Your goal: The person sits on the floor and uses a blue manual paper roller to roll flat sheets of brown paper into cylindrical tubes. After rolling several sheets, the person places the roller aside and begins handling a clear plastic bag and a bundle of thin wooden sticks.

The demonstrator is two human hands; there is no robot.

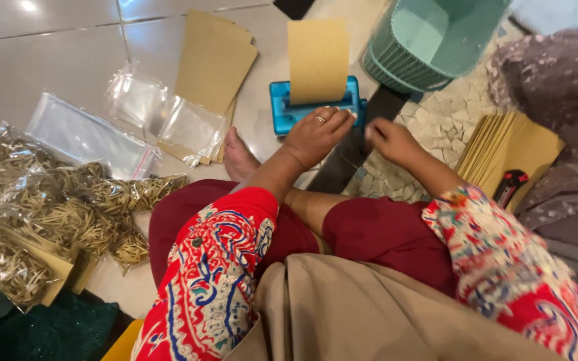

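1. The blue plastic hole punch (302, 107) sits on the pale floor tiles (48, 60), straight ahead of the seated person and just beyond the bare foot (239, 157); its long axis runs left to right across the view.
2. A tan rectangular card sheet (318, 59) stands in the punch's slot, its long side pointing away from the person.
3. The left hand (317, 134) lies palm-down with fingers spread narrowly, its fingertips resting on the punch's top near the right end; it grips nothing.
4. The right hand (391, 139) hangs just beside the punch's right end, fingers curled in; whether it pinches anything I cannot tell.
5. The left hand is the nearer, already touching the punch.
6. A fanned stack of tan cards (503, 144) lies to the right, well apart from the punch, with a red-and-black utility knife (511, 186) against it.
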